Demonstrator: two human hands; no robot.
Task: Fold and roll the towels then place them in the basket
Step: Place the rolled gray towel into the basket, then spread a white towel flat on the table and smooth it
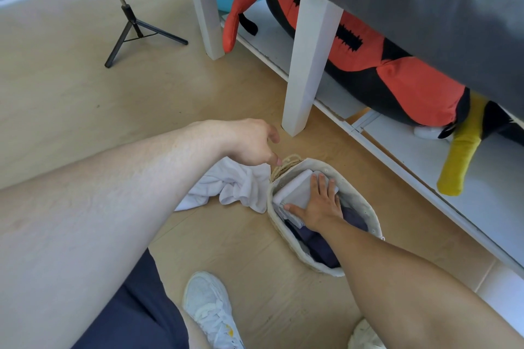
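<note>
A cream woven basket stands on the wooden floor. Inside it lies a folded white towel on top of dark blue towels. My right hand presses flat on the white towel, fingers straight. Just left of the basket, my left hand hovers over its rope handle, fingers loosely curled, holding nothing that I can see. A crumpled white towel lies loose on the floor against the basket's left side.
A white table leg stands just behind the basket. A red and black plush toy lies on a low white shelf to the right. A black tripod stands at the back left. My white shoes are near the front.
</note>
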